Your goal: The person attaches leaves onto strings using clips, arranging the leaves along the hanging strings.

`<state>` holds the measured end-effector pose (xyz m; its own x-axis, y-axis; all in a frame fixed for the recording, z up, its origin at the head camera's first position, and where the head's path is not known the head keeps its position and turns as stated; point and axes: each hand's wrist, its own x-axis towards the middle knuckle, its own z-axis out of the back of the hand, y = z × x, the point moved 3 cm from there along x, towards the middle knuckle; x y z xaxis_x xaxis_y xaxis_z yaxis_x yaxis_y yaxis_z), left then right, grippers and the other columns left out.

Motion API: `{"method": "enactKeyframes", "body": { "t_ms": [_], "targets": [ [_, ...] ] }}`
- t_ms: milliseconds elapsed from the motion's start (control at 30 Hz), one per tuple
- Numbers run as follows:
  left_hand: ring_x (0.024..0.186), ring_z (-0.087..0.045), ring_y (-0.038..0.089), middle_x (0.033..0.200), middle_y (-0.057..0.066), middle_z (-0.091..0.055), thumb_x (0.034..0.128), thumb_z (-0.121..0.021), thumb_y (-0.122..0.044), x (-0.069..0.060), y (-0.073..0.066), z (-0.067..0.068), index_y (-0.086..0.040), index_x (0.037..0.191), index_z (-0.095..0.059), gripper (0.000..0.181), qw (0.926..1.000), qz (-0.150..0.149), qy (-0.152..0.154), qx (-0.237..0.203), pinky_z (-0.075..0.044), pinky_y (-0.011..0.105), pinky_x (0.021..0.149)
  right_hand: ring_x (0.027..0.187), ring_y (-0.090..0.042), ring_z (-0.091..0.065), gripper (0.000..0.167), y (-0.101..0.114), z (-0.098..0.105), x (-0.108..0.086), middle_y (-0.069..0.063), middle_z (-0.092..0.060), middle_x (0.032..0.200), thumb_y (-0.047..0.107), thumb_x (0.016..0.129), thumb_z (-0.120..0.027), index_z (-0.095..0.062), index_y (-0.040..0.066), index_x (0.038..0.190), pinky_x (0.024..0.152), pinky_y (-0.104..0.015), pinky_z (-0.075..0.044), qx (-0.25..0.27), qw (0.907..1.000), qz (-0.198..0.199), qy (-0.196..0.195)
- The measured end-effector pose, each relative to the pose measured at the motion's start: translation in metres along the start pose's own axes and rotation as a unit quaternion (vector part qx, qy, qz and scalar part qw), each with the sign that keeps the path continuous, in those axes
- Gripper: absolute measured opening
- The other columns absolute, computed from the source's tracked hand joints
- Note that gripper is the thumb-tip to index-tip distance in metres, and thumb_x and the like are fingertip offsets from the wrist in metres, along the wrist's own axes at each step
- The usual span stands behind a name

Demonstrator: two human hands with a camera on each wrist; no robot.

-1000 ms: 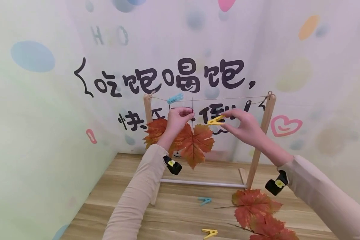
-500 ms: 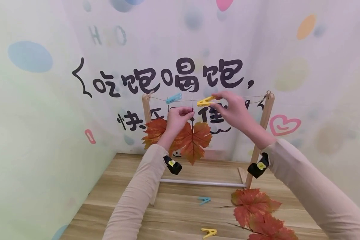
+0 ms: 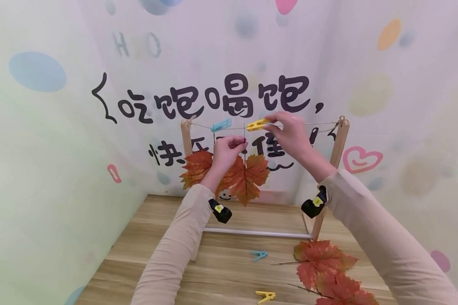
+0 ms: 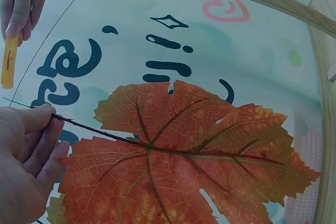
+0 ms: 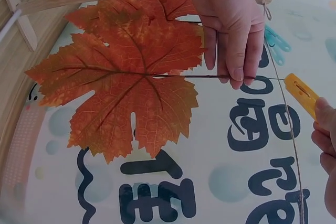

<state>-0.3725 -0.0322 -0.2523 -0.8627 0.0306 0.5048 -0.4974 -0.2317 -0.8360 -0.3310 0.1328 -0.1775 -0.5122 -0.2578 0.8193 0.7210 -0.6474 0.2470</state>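
My left hand [image 3: 229, 150] pinches the thin dark stem of an orange-red maple leaf [image 3: 248, 178], which hangs below the fingers. The stem's tip crosses the twine [image 3: 309, 124] strung between two wooden posts. In my right hand [image 3: 290, 131] a yellow clothespin [image 3: 256, 125] is pinched between thumb and fingers, its nose at the twine beside the stem tip. In the right wrist view the yellow clothespin [image 5: 300, 92] meets the stem's end at the twine. Left of it, a blue clothespin [image 3: 221, 125] clips another leaf [image 3: 198, 167] to the twine, partly hidden by my left hand.
On the wooden table [image 3: 149, 254] lie a blue clothespin [image 3: 259, 255], a yellow clothespin [image 3: 266, 296] and red leaves [image 3: 324, 260] at the right. The rack's right post [image 3: 339, 144] stands behind my right arm. A white bar [image 3: 259, 233] joins the rack's feet.
My right hand has moved up and to the left, bringing the yellow clothespin from below the twine to the stem tip. The left hand has stayed in place on the stem.
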Motion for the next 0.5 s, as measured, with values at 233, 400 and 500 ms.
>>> {"method": "enactKeyframes", "body": {
  "t_ms": [233,400,500],
  "targets": [
    [0.08,-0.065,0.021,0.091,0.016,-0.068,0.0798,-0.068,-0.006,0.002,0.002,0.0,0.003,0.094,-0.069,0.017,1.0,0.0,-0.002,-0.004,-0.052,0.024,0.073,0.075,-0.023,-0.058,0.018,-0.004,-0.004,0.006,-0.014,-0.067,0.084,0.002,0.076,-0.07,-0.069,-0.003,0.093,0.066,-0.033,-0.044,-0.017,0.9999,-0.003,-0.001],
    [0.08,-0.065,0.022,0.091,0.016,-0.068,0.0799,-0.068,-0.005,0.002,0.002,0.0,0.005,0.094,-0.068,0.018,1.0,0.0,-0.004,-0.006,-0.052,0.024,0.073,0.075,-0.023,-0.059,0.018,-0.005,-0.006,0.011,-0.014,-0.067,0.087,0.003,0.078,-0.069,-0.069,-0.003,0.095,0.064,-0.03,-0.042,-0.029,0.9995,-0.011,0.01],
    [0.081,-0.064,0.022,0.092,0.016,-0.068,0.0801,-0.068,-0.005,0.002,0.001,0.0,0.005,0.095,-0.068,0.018,1.0,0.002,-0.003,-0.007,-0.052,0.024,0.073,0.076,-0.023,-0.059,0.018,-0.003,-0.007,0.012,-0.013,-0.068,0.088,0.004,0.08,-0.067,-0.068,-0.003,0.096,0.064,-0.031,-0.043,-0.03,0.9993,-0.012,0.019]
  ]
}}
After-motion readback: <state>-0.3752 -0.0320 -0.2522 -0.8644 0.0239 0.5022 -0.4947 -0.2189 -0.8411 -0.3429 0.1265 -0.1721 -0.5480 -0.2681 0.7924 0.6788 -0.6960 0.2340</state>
